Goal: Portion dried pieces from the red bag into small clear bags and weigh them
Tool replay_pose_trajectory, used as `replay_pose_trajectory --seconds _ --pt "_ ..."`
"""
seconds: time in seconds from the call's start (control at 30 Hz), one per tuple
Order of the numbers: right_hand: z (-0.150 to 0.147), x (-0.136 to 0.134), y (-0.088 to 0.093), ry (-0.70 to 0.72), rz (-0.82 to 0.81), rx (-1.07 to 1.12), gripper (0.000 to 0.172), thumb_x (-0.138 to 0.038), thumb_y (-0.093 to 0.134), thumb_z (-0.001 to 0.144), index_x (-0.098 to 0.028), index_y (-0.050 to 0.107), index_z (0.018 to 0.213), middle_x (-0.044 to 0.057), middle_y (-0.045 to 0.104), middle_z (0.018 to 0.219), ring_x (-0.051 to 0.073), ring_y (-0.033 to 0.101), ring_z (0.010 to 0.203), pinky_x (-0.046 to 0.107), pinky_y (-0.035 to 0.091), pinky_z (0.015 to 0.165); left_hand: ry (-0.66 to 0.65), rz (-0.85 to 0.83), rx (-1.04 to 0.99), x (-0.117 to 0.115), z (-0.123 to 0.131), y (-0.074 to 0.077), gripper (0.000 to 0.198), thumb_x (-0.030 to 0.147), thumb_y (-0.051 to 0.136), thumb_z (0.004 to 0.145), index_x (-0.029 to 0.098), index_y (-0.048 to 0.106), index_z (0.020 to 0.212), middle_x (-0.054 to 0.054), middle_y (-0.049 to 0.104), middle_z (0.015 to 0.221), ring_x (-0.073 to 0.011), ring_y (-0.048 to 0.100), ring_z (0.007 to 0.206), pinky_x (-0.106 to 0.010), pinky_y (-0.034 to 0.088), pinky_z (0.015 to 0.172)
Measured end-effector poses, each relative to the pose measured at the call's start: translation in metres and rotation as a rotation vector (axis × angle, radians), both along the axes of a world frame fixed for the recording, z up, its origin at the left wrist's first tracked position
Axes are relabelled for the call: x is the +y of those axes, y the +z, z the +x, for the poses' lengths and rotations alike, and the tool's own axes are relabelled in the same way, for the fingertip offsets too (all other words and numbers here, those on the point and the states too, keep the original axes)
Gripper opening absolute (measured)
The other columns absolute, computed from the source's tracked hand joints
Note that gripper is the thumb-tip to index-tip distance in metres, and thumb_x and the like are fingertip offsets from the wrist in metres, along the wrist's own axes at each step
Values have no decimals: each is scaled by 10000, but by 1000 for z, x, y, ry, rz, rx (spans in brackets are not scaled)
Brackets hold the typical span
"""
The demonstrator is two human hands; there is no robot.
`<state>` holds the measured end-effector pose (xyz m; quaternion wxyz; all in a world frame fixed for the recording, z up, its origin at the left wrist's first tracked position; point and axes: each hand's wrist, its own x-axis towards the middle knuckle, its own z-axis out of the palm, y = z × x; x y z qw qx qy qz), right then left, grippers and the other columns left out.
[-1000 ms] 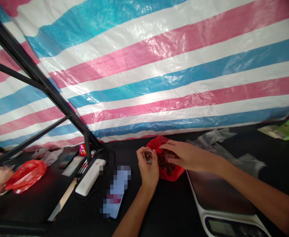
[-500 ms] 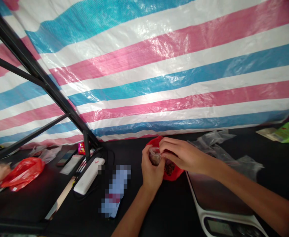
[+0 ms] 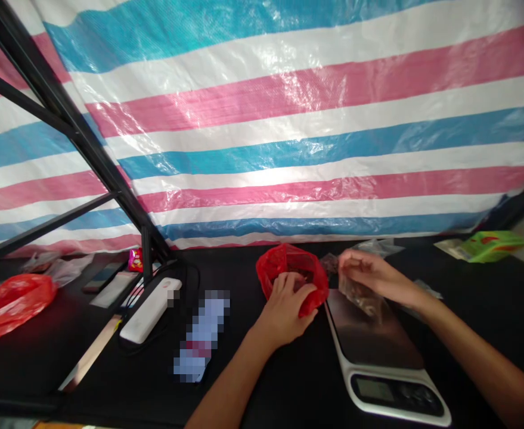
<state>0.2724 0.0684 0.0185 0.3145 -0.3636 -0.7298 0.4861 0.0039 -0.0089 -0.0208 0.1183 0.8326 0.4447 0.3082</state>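
My left hand (image 3: 286, 305) rests on the near side of a red plastic bag (image 3: 291, 269) on the black table, its fingers curled over the bag's rim. My right hand (image 3: 369, 272) is pinched on a small clear plastic bag (image 3: 357, 295) that hangs just above the far end of a kitchen scale (image 3: 378, 351). The small bag looks crumpled, and what is inside it cannot be made out.
A striped blue, pink and white tarp (image 3: 288, 119) closes off the back. A black metal frame (image 3: 74, 137) stands at left. A white power bank (image 3: 148, 310), a blurred phone-shaped item (image 3: 201, 336), another red bag (image 3: 11, 301), clear bags (image 3: 378, 245) and a green packet (image 3: 489, 245) lie about.
My hands have parted. The left dropped onto the red bag. The right carried the small clear bag to the right, over the scale. The other person's hand at far left is gone from view.
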Motion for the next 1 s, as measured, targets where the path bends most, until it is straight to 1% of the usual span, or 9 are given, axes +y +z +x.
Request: replay_pose_trajectory --seconds 0.07,0.2,0.27,0.47,0.57,0.63,0.73,0.87,1.0 --pt "2 -9 -7 55 8 -103 241 -457 628 972 -221 653 929 21 680 812 196 628 712 318 479 654 73 -7 0 1 2 -5 360 259 730 912 296 663 1263 -81 580 1290 -310 497 1234 -534 463 1117" --pt "-3 -16 -8 83 267 -262 113 -274 605 953 -236 709 933 47 734 984 249 668 961 400 495 914 224 -13 -59 5 4 -15 336 209 738 893 286 674 1214 -79 557 1282 -303 487 1202 -532 472 1089" --pt "-3 -15 -5 79 365 -269 117 -240 603 939 -244 719 959 58 738 1052 265 654 1040 420 476 974 250 -22 -69 6 5 -16 351 210 744 889 290 669 1222 -84 533 1286 -305 478 1210 -531 466 1089" --pt "5 -12 5 -65 441 -192 173 -295 560 983 -239 719 942 71 727 1006 257 670 962 407 503 900 208 -57 -88 3 4 -13 593 434 805 861 324 563 1391 -96 476 1355 -332 450 1267 -579 410 1117" --pt "5 -13 6 -93 462 -195 210 -330 549 1004 -244 721 920 69 724 971 254 670 930 404 509 861 214 -26 -123 2 3 -10 471 453 718 930 308 586 1358 -100 493 1328 -324 465 1255 -571 400 1104" --pt "3 -12 5 -95 485 -202 216 -337 556 1003 -248 729 909 66 726 946 256 667 917 404 509 841 221 -14 -155 2 2 -8 335 404 629 992 289 614 1306 -97 522 1289 -303 487 1230 -543 406 1086" --pt "2 -12 3 -70 512 -219 209 -337 579 995 -251 750 910 67 734 932 258 658 912 410 507 833 200 -5 -194 2 1 -2 216 338 549 1035 261 652 1208 -83 588 1219 -273 521 1174 -492 415 1043" --pt "1 -15 4 -6 530 -282 224 -369 583 1014 -267 782 1007 67 711 961 256 633 938 424 487 866 144 1 -220 2 -1 4 239 297 457 1074 253 686 1125 -66 670 1113 -255 544 1115 -450 409 985" --pt "-1 -21 7 59 498 -373 277 -461 583 1025 -305 793 1119 62 668 982 262 604 987 417 476 876 169 32 -274 4 -3 6 278 269 417 1084 231 693 1083 -69 678 1093 -244 553 1088 -435 412 982"
